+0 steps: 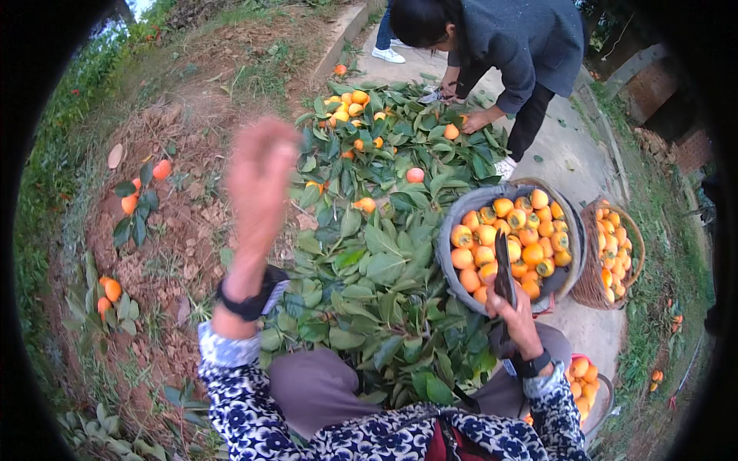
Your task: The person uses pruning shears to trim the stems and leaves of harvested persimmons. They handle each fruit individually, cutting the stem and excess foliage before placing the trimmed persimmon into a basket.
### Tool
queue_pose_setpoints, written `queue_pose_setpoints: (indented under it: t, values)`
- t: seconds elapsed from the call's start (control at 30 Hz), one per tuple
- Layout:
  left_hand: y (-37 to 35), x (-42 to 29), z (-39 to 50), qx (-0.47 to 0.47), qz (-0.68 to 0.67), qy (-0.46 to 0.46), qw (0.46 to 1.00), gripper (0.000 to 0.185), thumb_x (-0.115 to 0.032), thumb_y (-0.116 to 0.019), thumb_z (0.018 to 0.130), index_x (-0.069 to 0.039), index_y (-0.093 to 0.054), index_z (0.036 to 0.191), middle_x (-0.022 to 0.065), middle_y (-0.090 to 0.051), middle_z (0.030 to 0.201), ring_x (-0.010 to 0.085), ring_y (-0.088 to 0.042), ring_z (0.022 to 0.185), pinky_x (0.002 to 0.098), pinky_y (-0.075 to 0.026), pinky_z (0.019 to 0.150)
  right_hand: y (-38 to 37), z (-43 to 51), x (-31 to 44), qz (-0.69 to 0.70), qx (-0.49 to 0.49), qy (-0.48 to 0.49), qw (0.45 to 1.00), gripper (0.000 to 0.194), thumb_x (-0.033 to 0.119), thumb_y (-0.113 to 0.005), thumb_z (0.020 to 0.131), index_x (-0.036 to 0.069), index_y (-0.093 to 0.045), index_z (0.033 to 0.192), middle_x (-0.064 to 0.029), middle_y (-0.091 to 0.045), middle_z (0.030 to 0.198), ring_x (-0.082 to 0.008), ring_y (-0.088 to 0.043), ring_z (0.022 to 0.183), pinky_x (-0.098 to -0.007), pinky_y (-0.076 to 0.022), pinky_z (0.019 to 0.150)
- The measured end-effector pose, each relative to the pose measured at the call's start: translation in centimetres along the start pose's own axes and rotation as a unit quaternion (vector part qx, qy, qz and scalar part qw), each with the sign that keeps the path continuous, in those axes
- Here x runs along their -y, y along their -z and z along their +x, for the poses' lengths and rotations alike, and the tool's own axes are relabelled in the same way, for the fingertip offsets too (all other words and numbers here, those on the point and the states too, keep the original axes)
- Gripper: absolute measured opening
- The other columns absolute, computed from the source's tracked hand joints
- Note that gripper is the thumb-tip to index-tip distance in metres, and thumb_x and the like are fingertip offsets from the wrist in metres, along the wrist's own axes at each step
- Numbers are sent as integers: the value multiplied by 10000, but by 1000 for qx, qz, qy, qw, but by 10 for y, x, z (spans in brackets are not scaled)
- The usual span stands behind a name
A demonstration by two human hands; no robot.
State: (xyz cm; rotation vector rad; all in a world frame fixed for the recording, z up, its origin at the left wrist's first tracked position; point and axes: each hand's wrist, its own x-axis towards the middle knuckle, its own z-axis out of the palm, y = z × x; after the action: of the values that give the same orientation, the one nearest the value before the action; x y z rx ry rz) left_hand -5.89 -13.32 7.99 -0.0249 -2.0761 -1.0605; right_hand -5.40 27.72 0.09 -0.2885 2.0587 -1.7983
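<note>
My left hand [262, 167] is raised over the reddish soil at the left edge of the leaf pile. Motion blurs it, so its fingers are hard to make out and I see nothing in it. My right hand [516, 317] grips dark pruning shears [504, 265], which point away from me. They overlap the near side of a bucket [452, 279] with a grey cloth lining, filled with orange persimmons [527, 236]. Cut persimmon branches with green leaves [380, 259] are heaped before my knees, with several fruits [415, 175] among them.
Across the heap a person [519, 52] bends down, one hand on shears [431, 97], the other at a persimmon. A wicker basket of persimmons [585, 253] stands right of the bucket. Another fruit-filled container [602, 397] is near my right elbow. Fruiting twigs [138, 210] lie on the soil.
</note>
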Motion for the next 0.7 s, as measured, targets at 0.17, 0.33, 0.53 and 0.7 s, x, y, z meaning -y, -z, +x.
queue_pose_setpoints:
  t: [0.17,0.33,0.53,0.7]
  values:
    - [-162,212,-94,203,-14,403,892,201,-153,-608,846,-38,-617,1010,27,-665,866,169,-650,805,302,-529,729,5,5,-7,16,23,-128,991,441,300,-656,811,19,-532,1127,19,-505,840,-65,-462,739,-219,-388,652]
    - [-269,317,-110,326,211,246,888,292,-219,-641,804,-22,-605,1017,191,-671,919,310,-656,922,406,-514,794,13,21,-13,-8,58,-193,979,437,268,-654,787,5,-524,1111,-12,-532,808,-85,-489,725,-239,-404,655]
    - [-328,344,-134,494,422,186,737,212,-248,-674,717,-167,-735,903,76,-714,935,234,-687,870,365,-482,722,22,51,-22,11,-8,-267,963,526,359,-664,780,-10,-504,1118,-15,-537,805,-96,-495,711,-250,-404,651]
    - [-313,346,-126,495,386,247,739,476,-411,-733,651,-88,-679,996,136,-694,961,298,-671,890,399,-510,763,19,58,-11,59,-32,-265,962,554,390,-665,780,-17,-503,1118,-14,-537,810,-92,-496,720,-240,-404,662]
